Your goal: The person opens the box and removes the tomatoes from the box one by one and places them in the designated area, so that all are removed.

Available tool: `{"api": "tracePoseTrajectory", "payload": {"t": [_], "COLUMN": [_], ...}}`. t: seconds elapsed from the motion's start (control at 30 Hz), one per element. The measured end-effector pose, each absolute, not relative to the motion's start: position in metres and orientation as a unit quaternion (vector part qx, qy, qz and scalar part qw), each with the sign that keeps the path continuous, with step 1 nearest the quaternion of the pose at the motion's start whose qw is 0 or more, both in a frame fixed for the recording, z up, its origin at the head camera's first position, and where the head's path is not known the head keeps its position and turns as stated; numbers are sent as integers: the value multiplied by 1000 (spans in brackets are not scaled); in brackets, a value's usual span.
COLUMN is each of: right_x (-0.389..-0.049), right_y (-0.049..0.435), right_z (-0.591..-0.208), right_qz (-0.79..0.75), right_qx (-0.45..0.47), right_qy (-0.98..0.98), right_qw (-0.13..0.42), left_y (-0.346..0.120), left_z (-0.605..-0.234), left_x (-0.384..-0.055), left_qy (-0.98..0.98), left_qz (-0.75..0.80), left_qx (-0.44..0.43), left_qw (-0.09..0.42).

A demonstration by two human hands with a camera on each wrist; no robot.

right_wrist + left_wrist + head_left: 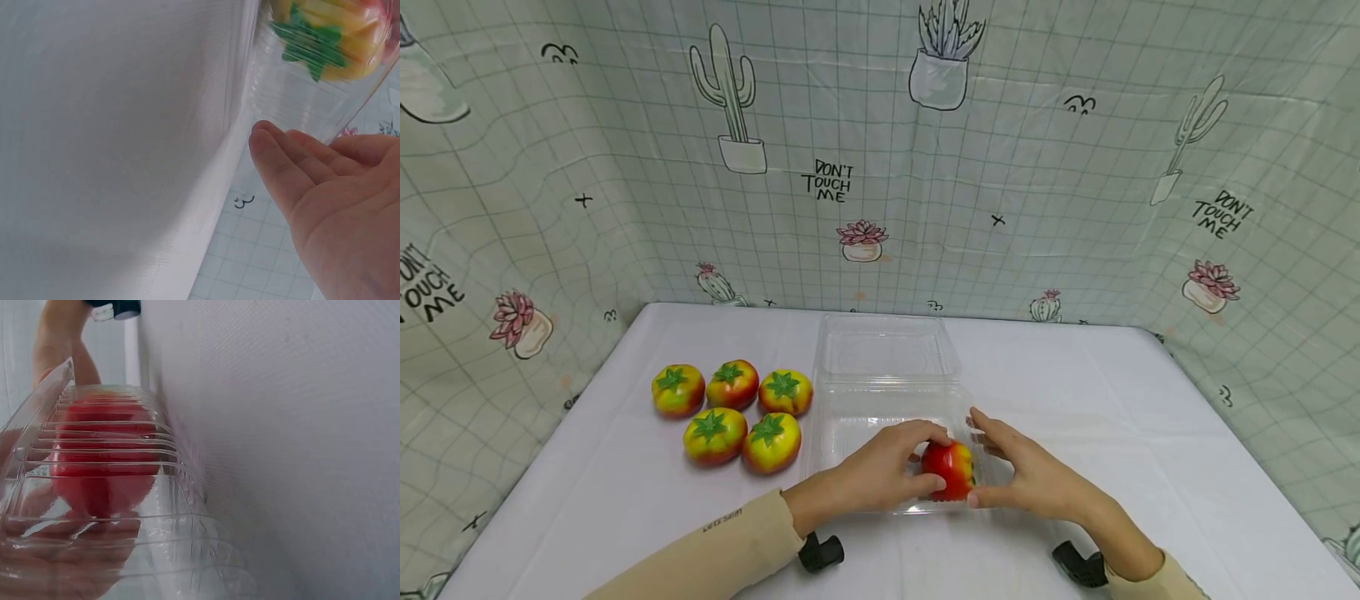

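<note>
My left hand (891,467) grips a red and yellow tomato (947,471) in the right front corner of a clear plastic clamshell box (853,429). The tomato lies on its side, green calyx facing right. Through the ribbed box wall, the left wrist view shows the red underside of the tomato (103,456) with fingers behind it. My right hand (1037,475) is at the box's right side, thumb and fingers spread apart and holding nothing. From the right wrist, its fingers (281,162) appear extended beside the clear wall, below the tomato's green calyx (312,47).
Several more tomatoes (715,437) with green calyxes sit grouped left of the box. Its hinged lid (887,350) lies folded back toward the rear edge of the white table (1075,392). A cactus-print cloth (790,100) hangs behind and along both sides.
</note>
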State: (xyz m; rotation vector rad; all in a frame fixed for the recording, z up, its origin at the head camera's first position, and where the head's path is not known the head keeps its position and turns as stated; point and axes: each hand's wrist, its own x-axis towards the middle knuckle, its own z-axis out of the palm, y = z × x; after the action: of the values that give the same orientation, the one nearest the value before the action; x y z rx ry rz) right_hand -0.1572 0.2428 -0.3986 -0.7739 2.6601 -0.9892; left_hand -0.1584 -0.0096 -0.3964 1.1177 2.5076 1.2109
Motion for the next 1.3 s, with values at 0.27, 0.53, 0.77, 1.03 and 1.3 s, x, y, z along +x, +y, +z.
{"api": "tracePoseTrajectory", "payload": {"t": [0.27,0.53,0.77,1.03,1.3], "right_x": [-157,-157,-156,-156,-155], "right_y": [244,244,243,244,244], "right_z": [-398,-401,-401,-402,-405], "right_qz": [-333,-335,-335,-336,-333], "right_qx": [-251,-257,-257,-257,-260], "right_qy": [903,901,901,901,901], "right_qw": [102,99,96,95,91], "left_y": [-9,-11,-12,-17,-18], "left_z": [-397,-396,-397,-397,-399], "left_x": [-160,-157,-157,-158,-158], "left_qy": [825,849,856,848,860], "left_qz": [436,405,399,418,396], "left_qx": [351,334,319,307,302], "left_qw": [81,65,79,112,110]}}
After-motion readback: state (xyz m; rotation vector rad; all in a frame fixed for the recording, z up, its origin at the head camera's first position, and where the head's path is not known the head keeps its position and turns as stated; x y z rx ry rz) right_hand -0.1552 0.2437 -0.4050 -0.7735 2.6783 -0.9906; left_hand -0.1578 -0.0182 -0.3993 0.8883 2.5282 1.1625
